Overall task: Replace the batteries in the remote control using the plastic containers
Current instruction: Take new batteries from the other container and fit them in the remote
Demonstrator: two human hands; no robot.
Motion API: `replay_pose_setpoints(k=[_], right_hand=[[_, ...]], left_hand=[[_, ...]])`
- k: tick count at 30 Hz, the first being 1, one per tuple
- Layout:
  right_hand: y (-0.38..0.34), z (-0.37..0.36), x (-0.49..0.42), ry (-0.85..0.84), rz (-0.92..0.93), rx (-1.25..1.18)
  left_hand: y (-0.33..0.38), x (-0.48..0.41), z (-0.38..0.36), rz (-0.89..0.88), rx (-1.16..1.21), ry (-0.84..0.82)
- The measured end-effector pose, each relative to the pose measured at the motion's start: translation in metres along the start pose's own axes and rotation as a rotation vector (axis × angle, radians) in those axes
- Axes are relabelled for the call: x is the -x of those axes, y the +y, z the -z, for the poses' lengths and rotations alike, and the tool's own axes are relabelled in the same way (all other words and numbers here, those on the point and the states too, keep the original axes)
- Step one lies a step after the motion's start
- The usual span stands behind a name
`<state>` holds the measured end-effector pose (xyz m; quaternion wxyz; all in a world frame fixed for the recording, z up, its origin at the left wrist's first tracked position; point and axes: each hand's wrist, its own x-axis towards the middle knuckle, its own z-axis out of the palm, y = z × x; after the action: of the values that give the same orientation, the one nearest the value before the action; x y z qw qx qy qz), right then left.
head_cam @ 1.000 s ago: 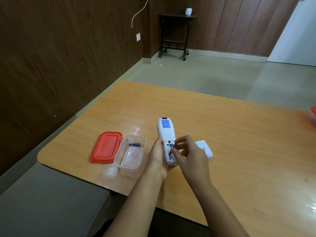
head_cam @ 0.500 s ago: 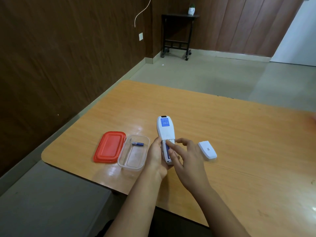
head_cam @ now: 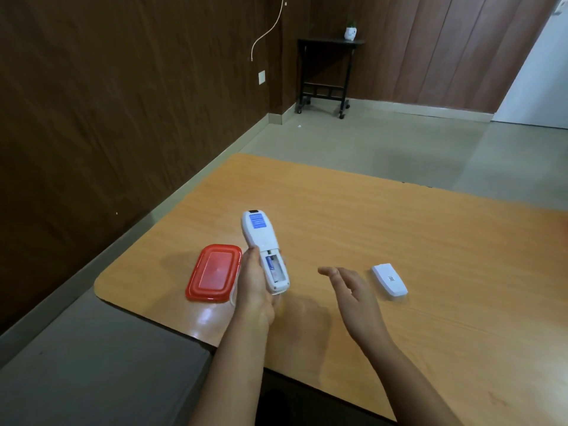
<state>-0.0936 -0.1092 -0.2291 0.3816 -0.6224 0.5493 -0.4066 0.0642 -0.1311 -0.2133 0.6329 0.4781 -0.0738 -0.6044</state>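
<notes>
A: Which step is this?

B: Fitting batteries. The left hand (head_cam: 256,290) has its fingers clasped round the remote (head_cam: 265,250), back up; one blue battery (head_cam: 270,261) sits in the bay, the other slot looks empty.

A: And the right hand (head_cam: 353,295)?

B: Fingers loose, holding nothing, between the remote and the cover (head_cam: 389,278) lying on the surface (head_cam: 399,229). Next, probably another battery; the container is mostly hidden behind the left hand, beside the red lid (head_cam: 214,272).

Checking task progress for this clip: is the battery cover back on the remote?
No. The battery cover lies on the table beside the right hand, and the remote in the left hand shows its compartment open.
</notes>
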Motion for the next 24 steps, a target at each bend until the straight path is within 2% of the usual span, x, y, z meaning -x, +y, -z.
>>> replay_pose_setpoints(k=[4, 8, 11, 16, 20, 24], right_hand=[[0.003, -0.012, 0.0, -0.055, -0.013, 0.133], [-0.003, -0.035, -0.008, -0.076, 0.084, 0.293], [-0.011, -0.057, -0.025, -0.094, 0.15, 0.517], [-0.019, -0.097, -0.059, -0.209, 0.223, 0.879], [-0.014, -0.111, -0.069, -0.171, 0.219, 0.971], [-0.015, -0.1, -0.067, -0.153, 0.252, 0.901]], left_hand=[[0.019, -0.01, 0.019, -0.149, 0.022, 0.115], [0.03, -0.011, 0.029, -0.169, 0.144, 0.223], [0.034, -0.01, 0.031, -0.213, 0.127, 0.312], [0.038, -0.006, 0.03, -0.202, 0.122, 0.331], [0.04, -0.005, 0.031, -0.178, 0.137, 0.338], [0.039, -0.004, 0.031, -0.172, 0.112, 0.344]])
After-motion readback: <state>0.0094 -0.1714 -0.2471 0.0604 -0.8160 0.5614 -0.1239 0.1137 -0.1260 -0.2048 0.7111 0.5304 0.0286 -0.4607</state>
